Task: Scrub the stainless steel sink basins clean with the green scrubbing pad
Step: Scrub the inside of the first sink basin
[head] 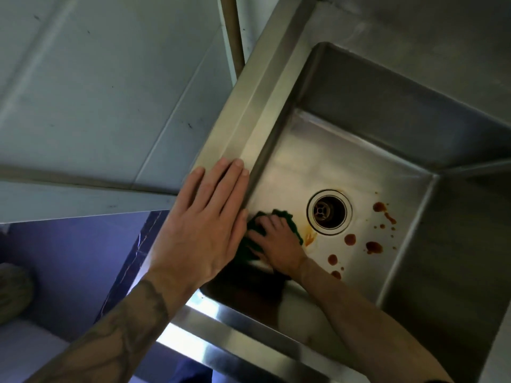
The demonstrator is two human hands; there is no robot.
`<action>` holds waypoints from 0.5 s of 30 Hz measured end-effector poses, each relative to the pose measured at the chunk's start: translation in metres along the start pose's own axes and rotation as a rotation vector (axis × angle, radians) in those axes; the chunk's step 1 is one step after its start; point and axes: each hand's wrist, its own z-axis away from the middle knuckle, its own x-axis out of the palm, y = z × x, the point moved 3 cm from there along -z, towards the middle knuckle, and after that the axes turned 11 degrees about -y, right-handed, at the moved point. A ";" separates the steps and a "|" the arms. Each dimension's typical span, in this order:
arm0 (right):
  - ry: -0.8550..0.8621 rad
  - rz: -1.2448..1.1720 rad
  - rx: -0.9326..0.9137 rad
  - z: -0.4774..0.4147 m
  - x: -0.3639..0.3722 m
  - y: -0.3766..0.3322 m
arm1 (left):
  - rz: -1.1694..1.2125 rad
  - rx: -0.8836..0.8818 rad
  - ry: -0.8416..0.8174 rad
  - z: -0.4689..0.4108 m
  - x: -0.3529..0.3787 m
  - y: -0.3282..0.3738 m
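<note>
The left hand [206, 217] lies flat, palm down, on the steel rim [249, 111] of the sink, fingers straight and close together, clamped on nothing; it looks placed there as a brace, so the person can lean over the basin and put weight into the other arm. Just to its right and lower, down on the basin floor [293, 175], the right hand [279, 244] presses on the green scrubbing pad [290, 221]. Its grip is folded down over the pad, fingers spread across the top and pinning it flat against the steel rather than pinching it up; this suits a rubbing stroke, since the whole palm can push. The pad sits under the fingers and palm, with a dark green edge showing beyond the fingertips toward the drain and another bit on the thumb side, next to the basin's left wall. Right of the grip, very near the pad's edge, is an orange smear [311, 237], then the round drain [329, 212]. Further right, well clear of the pad, a scatter of reddish-brown spots [373, 247] lies on the floor, untouched. I judge the scrubbing is at an early stage, with those spots as the obvious work to the right of the grip.
</note>
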 end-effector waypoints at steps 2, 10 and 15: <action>0.090 -0.030 0.233 -0.018 -0.009 0.015 | -0.032 0.004 -0.003 -0.002 0.002 0.000; -0.089 -0.069 -0.076 0.017 0.009 -0.017 | -0.043 -0.017 0.009 0.000 0.001 0.001; 0.076 0.013 0.192 -0.003 -0.020 0.026 | -0.036 -0.012 0.033 -0.001 0.001 0.000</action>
